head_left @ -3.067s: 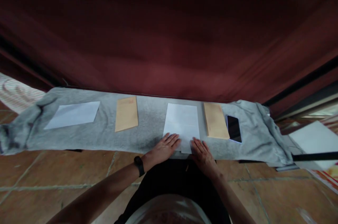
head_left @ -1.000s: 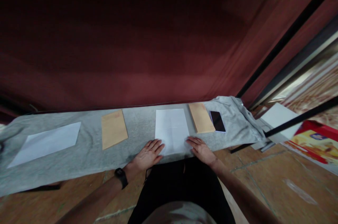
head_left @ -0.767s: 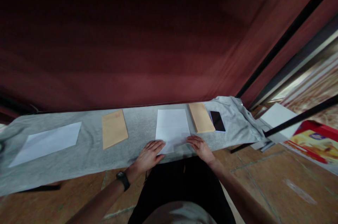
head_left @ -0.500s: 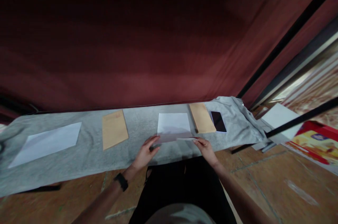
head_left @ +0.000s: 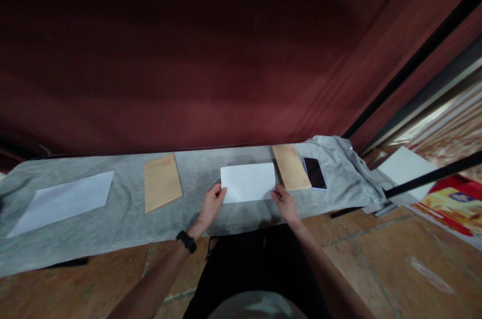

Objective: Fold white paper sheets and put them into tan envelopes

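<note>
A white sheet of paper (head_left: 248,182), folded over on itself, is in front of me above the grey cloth. My left hand (head_left: 212,202) pinches its left edge near the lower corner, thumb on top. At the opposite edge, my right hand (head_left: 285,202) grips the lower right part of the same paper. Just beyond my right hand lies a brown envelope (head_left: 291,168), its left side close to the paper. Another brown envelope (head_left: 162,182) rests to the left of my left hand, apart from it.
A grey cloth (head_left: 130,228) covers the narrow table. A larger white sheet (head_left: 66,201) lies at the far left, and a phone (head_left: 315,173) sits beside the right envelope. A dark red wall (head_left: 211,83) rises behind; a red and yellow box (head_left: 452,206) stands at right.
The paper's near edge has been brought up over the rest, so it looks shorter. My left hand went from spread fingers to a pinch on its edge; my right hand moved slightly left.
</note>
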Tool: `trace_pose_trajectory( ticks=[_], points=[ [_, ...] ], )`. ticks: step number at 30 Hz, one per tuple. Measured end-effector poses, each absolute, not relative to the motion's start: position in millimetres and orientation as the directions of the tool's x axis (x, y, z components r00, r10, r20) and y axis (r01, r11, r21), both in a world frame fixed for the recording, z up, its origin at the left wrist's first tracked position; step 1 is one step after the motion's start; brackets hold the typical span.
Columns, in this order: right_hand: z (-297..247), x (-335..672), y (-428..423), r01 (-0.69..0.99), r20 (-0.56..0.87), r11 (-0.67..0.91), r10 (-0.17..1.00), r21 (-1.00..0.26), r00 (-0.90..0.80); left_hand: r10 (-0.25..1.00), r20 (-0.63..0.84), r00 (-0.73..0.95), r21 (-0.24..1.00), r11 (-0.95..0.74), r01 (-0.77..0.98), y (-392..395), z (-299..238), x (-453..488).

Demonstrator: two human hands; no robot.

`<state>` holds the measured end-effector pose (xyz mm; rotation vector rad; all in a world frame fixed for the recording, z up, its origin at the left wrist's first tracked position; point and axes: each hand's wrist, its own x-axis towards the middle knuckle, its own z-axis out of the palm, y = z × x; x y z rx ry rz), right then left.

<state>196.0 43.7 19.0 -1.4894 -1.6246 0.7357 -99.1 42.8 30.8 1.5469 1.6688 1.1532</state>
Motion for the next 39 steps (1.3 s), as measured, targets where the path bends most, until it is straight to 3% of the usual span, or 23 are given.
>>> trace_pose_trajectory(
  ticks=[6,14,17,20,22,25,32,39],
  points=[
    [6.5,176.3,43.8,0.834,0.238,0.105,0.971,-0.542,0.032,0.969,0.092,-0.227,0.815,0.058,0.577,44.2,28.8,-92.2],
    [12.2,169.0,34.3,0.953,0.248,0.057,0.969,-0.299,0.019,0.979,0.04,-0.2,0.65,0.127,0.75,44.0,28.4,-90.2],
    [17.9,162.4,36.7,0.961,0.264,0.032,0.963,-0.276,0.043,0.978,0.153,-0.142,0.512,0.045,0.858,42.0,28.0,-84.4],
    [22.7,140.9,48.7,0.908,0.34,0.196,0.938,-0.369,-0.064,0.965,0.262,0.021,0.353,-0.115,0.929,43.7,27.0,-62.3],
    [22.7,120.7,59.8,0.818,0.379,0.355,0.907,-0.452,-0.184,0.964,0.233,0.131,0.292,-0.197,0.936,48.4,24.1,-42.5],
    [16.8,97.7,73.8,0.784,0.352,0.414,0.897,-0.463,-0.266,0.971,0.128,0.2,0.228,-0.225,0.947,57.9,16.4,-21.3],
    [1.3,108.7,84.8,0.897,0.284,0.35,0.919,-0.269,-0.274,0.972,0.163,0.167,0.195,-0.197,0.961,67.3,6.0,-31.3],
    [-7.5,122.9,88.0,0.948,0.35,0.236,0.925,-0.215,-0.151,0.977,0.212,0.033,0.211,-0.079,0.974,66.3,4.3,-53.1]
  ],
)
